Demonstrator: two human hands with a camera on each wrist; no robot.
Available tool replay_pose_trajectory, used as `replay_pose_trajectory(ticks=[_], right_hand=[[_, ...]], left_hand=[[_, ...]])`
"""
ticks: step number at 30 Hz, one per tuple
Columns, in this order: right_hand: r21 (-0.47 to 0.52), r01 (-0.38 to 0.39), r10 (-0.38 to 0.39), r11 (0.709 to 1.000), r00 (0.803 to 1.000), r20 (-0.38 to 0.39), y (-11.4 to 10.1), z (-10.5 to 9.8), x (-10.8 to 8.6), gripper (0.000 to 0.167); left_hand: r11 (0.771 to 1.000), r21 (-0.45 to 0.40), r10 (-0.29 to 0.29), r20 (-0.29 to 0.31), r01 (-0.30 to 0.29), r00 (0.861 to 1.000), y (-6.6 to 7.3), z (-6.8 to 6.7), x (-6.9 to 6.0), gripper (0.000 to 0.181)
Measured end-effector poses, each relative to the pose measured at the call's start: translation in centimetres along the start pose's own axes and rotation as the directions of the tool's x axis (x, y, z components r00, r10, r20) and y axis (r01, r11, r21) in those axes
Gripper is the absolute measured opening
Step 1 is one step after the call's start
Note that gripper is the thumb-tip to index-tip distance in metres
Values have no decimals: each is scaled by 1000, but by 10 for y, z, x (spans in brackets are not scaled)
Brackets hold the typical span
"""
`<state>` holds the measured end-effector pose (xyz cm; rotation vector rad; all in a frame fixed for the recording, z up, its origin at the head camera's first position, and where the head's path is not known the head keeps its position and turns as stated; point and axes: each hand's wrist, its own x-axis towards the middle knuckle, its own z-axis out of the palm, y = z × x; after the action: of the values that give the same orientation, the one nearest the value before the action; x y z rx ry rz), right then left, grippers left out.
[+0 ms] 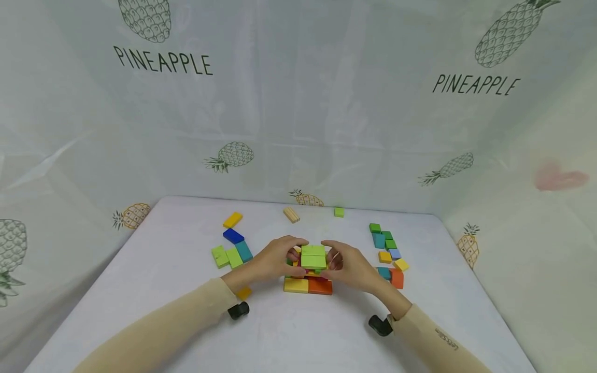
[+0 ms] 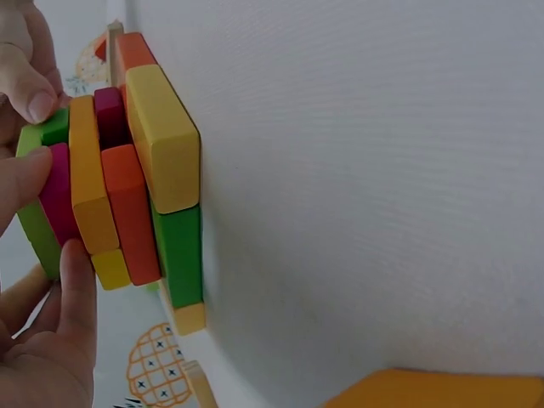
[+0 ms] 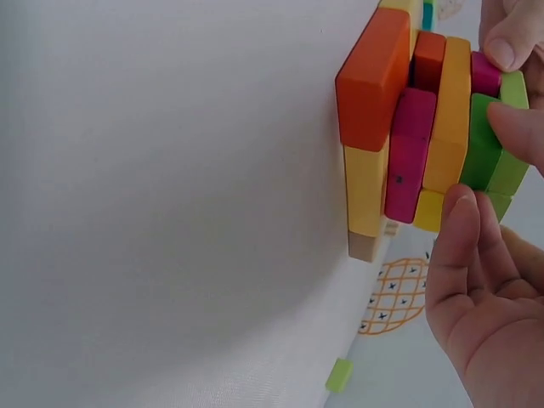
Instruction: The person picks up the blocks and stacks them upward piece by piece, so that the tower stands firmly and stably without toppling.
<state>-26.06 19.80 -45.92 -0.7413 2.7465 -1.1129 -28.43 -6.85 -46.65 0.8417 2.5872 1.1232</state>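
Observation:
A layered stack of coloured wooden blocks stands on the table, with two lime green blocks (image 1: 313,256) on top. From the left side, my left hand (image 1: 275,257) pinches a magenta block (image 2: 58,194) just under the top, thumb in front and a finger at its side. Opposite it, my right hand (image 1: 353,267) holds a green block (image 3: 482,140) at the same level between thumb and fingers. Below lies an orange layer (image 3: 449,119). At the front of the base, a yellow block (image 1: 296,285) sits beside an orange-red block (image 1: 320,286). My hands hide much of the stack's middle.
Loose blocks lie to the left, among them a dark blue block (image 1: 233,236) and a lime block (image 1: 219,256). Several more, including a red-orange block (image 1: 397,278), lie on the right. Farther back are a plain wooden block (image 1: 291,215) and a small lime block (image 1: 339,212).

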Motion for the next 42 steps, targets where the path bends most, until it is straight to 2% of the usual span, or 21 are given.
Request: replay_pose_trajectory(ticks=[5, 13, 19, 26, 32, 42], right_hand=[[4, 10, -10, 1000, 1000, 7, 0, 1, 1, 70], [7, 40, -40, 999, 999, -18, 1, 5, 2, 67], [-4, 28, -28, 1000, 1000, -3, 0, 6, 4, 70], [-18, 3, -3, 1000, 1000, 14, 0, 5, 6, 66], [-37, -17, 17, 999, 1000, -22, -3, 5, 5, 72], [-5, 15, -16, 1000, 1000, -19, 4, 7, 5, 73]], left_hand=[[1000, -15, 21, 3, -21, 1000, 2, 0, 0, 78], [999, 1, 47, -30, -47, 998, 2, 2, 0, 75], [999, 27, 25, -27, -24, 999, 3, 2, 2, 73], [998, 69, 14, -13, -13, 1000, 1, 0, 3, 74], [997, 71, 13, -20, -11, 1000, -2, 1, 2, 78], [997, 81, 21, -27, -18, 999, -2, 1, 0, 75]])
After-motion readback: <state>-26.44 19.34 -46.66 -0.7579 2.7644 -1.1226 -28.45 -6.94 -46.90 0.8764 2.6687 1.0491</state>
